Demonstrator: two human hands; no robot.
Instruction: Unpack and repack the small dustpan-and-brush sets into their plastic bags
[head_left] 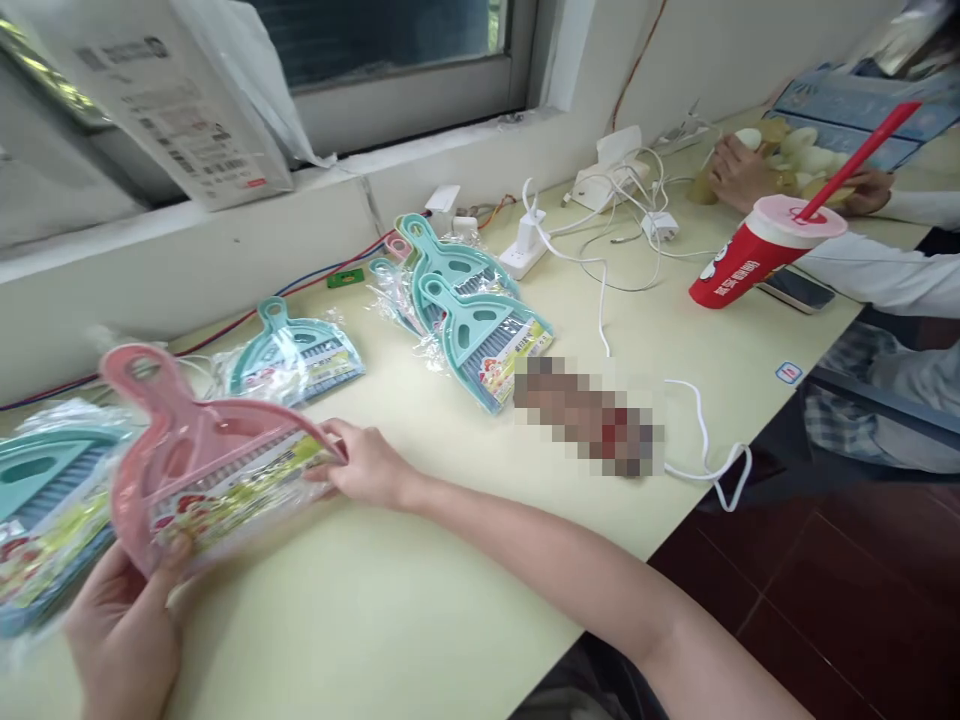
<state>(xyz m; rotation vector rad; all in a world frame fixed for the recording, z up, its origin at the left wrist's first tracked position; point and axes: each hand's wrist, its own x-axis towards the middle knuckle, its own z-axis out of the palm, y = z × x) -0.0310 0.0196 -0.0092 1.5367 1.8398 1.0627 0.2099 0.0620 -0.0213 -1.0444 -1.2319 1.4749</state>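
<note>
Between my two hands is a pink dustpan and brush set (pixel 217 440) in clear plastic wrap, with a printed label strip across the bristles. My left hand (pixel 131 620) grips its lower left corner, thumb on the front. At the right corner my right hand (pixel 367 462) pinches the edge between thumb and fingers. The set is tilted above the table, its handle pointing up and left. A teal dustpan set (pixel 52 500) lies partly behind it at the left. Another teal set (pixel 296 350) rests just beyond, in crinkled wrap.
Several wrapped dustpan sets (pixel 480 330) are stacked mid-table. Beyond them are a power strip (pixel 523 258) and tangled white cables. A red cup with a straw (pixel 757 255) stands near a phone (pixel 799 288). At the right, another person's hands (pixel 739 172) handle pale rounded objects. A blurred-out object (pixel 589 415) lies nearby.
</note>
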